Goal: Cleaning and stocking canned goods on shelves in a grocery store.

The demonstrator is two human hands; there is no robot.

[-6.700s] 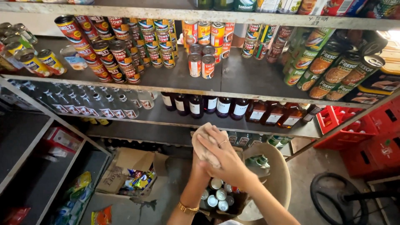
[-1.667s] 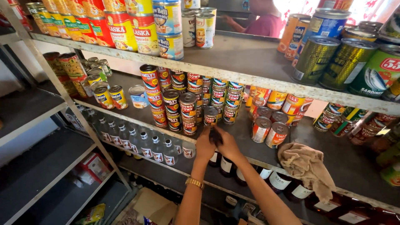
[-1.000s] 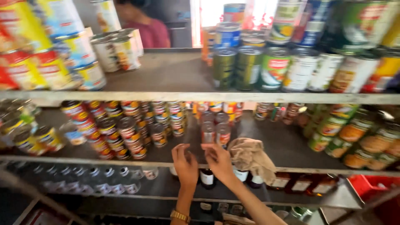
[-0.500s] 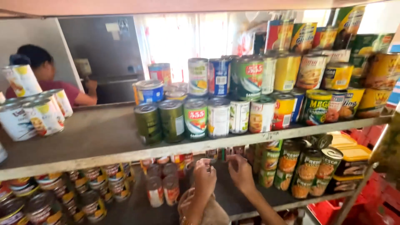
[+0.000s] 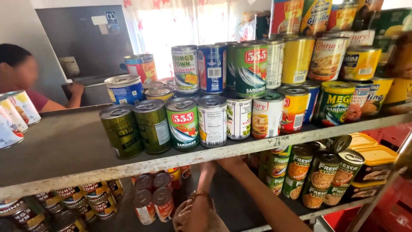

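Observation:
Both my arms reach under the grey metal upper shelf [image 5: 128,169] into the lower shelf. My left hand [image 5: 208,166], with a gold bracelet on its wrist, is raised near a gap between the cans, and its fingers are partly hidden by the shelf edge. My right hand [image 5: 231,162] is beside it, mostly hidden behind the same edge. A beige cloth [image 5: 189,216] bunches beside my left forearm. Red-labelled cans [image 5: 153,202] stand left of my hands and green tuna cans [image 5: 327,174] stand to the right.
The upper shelf holds rows of stacked tins, among them a green sardine can [image 5: 183,123] at the front. Yellow-lidded flat tins [image 5: 374,155] and a red crate [image 5: 388,210] are at the right. Another person [image 5: 23,77] stands behind the shelves at the left.
The view has swung up, so the upper shelf with its tins now fills the frame. My hands stay reaching into the lower shelf and are now more hidden by the shelf edge.

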